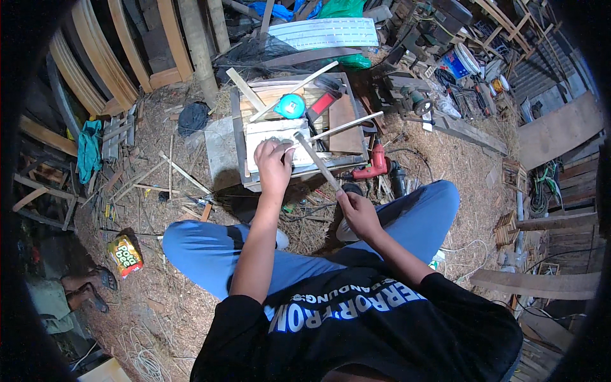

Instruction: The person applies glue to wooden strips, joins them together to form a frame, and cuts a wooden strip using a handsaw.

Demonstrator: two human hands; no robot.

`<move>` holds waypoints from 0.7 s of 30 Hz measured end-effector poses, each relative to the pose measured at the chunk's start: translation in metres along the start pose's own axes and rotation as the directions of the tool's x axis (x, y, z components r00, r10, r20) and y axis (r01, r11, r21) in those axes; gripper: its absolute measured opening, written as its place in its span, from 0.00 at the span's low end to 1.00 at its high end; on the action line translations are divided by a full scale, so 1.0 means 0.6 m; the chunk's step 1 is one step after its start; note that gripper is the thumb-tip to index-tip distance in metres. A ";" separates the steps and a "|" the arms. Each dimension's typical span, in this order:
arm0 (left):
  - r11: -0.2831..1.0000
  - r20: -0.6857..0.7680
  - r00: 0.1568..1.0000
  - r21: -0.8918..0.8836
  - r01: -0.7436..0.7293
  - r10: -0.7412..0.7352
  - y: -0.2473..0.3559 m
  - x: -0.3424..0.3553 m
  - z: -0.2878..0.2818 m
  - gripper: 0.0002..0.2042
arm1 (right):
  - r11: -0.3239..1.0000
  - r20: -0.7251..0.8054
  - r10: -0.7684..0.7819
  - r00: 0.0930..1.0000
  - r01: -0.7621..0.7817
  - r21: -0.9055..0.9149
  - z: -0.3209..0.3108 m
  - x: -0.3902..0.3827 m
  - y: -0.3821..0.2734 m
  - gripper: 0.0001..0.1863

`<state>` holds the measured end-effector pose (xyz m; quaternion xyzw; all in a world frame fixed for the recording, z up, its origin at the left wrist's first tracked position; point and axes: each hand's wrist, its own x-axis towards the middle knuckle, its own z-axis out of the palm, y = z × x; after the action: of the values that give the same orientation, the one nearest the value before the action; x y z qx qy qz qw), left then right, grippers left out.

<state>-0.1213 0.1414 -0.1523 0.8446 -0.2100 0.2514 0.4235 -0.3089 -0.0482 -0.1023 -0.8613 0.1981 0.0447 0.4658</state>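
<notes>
My left hand (273, 164) is closed at the near side of a low wooden work box (240, 137), over a white board (258, 134). Its fingers pinch the near end of a thin wooden stick (351, 124) that slants up to the right. In my right hand (359, 213) is one end of a long, flat grey bar (321, 167), file-like in shape. The bar's far end crosses the stick beside my left fingertips; whether they touch, I cannot tell. A turquoise tape measure (290, 106) and a red-and-black tool (323, 106) lie beyond on the box.
A red power drill (374, 163) lies right of the box, near my knee. Loose wood strips (184, 173) litter the sawdust-covered floor at left, with a snack bag (125, 254) nearer. Another person's feet (95, 286) show at far left. A bucket (460, 62) stands among clutter at back right.
</notes>
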 end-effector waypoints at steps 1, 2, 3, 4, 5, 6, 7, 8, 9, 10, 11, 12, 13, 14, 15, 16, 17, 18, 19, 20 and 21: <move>1.000 -0.016 1.000 0.015 0.009 -0.009 0.003 0.001 0.000 0.11 | 0.993 -0.024 -0.046 0.999 0.043 -0.111 -0.001 -0.005 0.001 0.30; 1.000 -0.014 1.000 0.013 0.007 -0.007 0.007 0.001 0.001 0.11 | 0.972 -0.043 -0.093 0.995 0.081 -0.222 -0.002 -0.008 0.002 0.29; 0.999 -0.056 0.998 0.034 0.036 -0.034 0.012 -0.004 -0.001 0.12 | 0.972 -0.042 -0.090 0.995 0.078 -0.221 -0.002 -0.012 -0.003 0.29; 0.996 -0.098 0.993 0.054 0.066 -0.060 0.018 -0.005 -0.003 0.13 | 0.945 -0.041 -0.129 0.991 0.111 -0.307 -0.003 -0.015 -0.009 0.28; 0.995 -0.060 0.994 0.051 0.090 -0.087 0.006 -0.007 0.000 0.14 | 0.910 -0.036 -0.168 0.985 0.141 -0.391 -0.003 -0.017 -0.012 0.26; 0.995 -0.056 0.995 0.051 0.088 -0.085 0.002 -0.007 -0.001 0.14 | 0.912 -0.038 -0.165 0.986 0.137 -0.388 -0.002 -0.014 -0.013 0.26; 0.992 -0.029 0.995 0.085 0.097 -0.095 -0.001 -0.007 0.000 0.14 | 0.910 -0.061 -0.159 0.985 0.122 -0.396 0.000 -0.009 -0.014 0.26; 0.987 -0.003 0.994 0.119 0.105 -0.105 -0.004 -0.008 0.001 0.15 | 0.908 -0.085 -0.154 0.984 0.107 -0.404 0.001 -0.007 -0.013 0.25; 0.987 -0.002 0.995 0.121 0.103 -0.104 -0.008 -0.009 0.003 0.15 | 0.909 -0.085 -0.154 0.985 0.107 -0.402 0.003 -0.007 -0.009 0.25; 0.990 -0.030 0.993 0.091 0.112 -0.110 -0.013 -0.011 0.005 0.16 | 0.899 -0.115 -0.247 0.962 0.183 -0.398 0.006 -0.008 -0.005 0.25; 0.991 -0.059 0.991 0.061 0.120 -0.117 -0.018 -0.013 0.006 0.17 | 0.881 -0.145 -0.337 0.930 0.257 -0.397 0.009 -0.008 -0.001 0.25; 0.992 -0.052 0.992 0.057 0.117 -0.114 -0.014 -0.011 0.007 0.17 | 0.883 -0.151 -0.331 0.932 0.250 -0.397 0.009 -0.007 0.003 0.25; 0.990 -0.033 0.993 0.078 0.119 -0.116 -0.011 -0.009 0.007 0.16 | 0.901 -0.172 -0.289 0.942 0.207 -0.382 0.011 -0.005 0.006 0.25; 0.988 -0.015 0.993 0.099 0.121 -0.120 -0.007 -0.007 0.008 0.16 | 0.916 -0.192 -0.246 0.950 0.163 -0.367 0.011 -0.005 0.009 0.25; 0.988 -0.015 0.993 0.100 0.120 -0.119 -0.008 -0.007 0.007 0.16 | 0.916 -0.192 -0.247 0.950 0.164 -0.366 0.011 -0.005 0.009 0.25; 0.988 -0.013 0.993 0.101 0.120 -0.119 -0.010 -0.008 0.006 0.14 | 0.916 -0.183 -0.264 0.947 0.187 -0.355 0.012 -0.007 0.009 0.25; 0.988 -0.012 0.993 0.102 0.120 -0.120 -0.011 -0.008 0.005 0.13 | 0.915 -0.174 -0.281 0.944 0.209 -0.345 0.012 -0.007 0.009 0.24; 0.988 -0.007 0.993 0.100 0.120 -0.119 -0.007 -0.007 0.005 0.13 | 0.916 -0.176 -0.276 0.945 0.204 -0.345 0.010 -0.009 0.009 0.24; 0.991 -0.024 0.995 0.093 0.101 -0.099 -0.003 -0.005 0.005 0.12 | 0.892 -0.161 -0.316 0.935 0.235 -0.386 0.009 -0.011 0.009 0.24; 0.993 -0.042 0.996 0.086 0.082 -0.079 0.001 -0.003 0.005 0.12 | 0.865 -0.145 -0.355 0.924 0.265 -0.426 0.007 -0.012 0.009 0.24; 0.993 -0.041 0.996 0.088 0.082 -0.079 -0.001 -0.002 0.005 0.12 | 0.865 -0.144 -0.355 0.924 0.266 -0.425 0.008 -0.005 0.015 0.24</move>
<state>-0.1215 0.1392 -0.1551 0.8656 -0.1565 0.2591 0.3989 -0.3145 -0.0476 -0.1111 -0.9579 0.0928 -0.0864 0.2576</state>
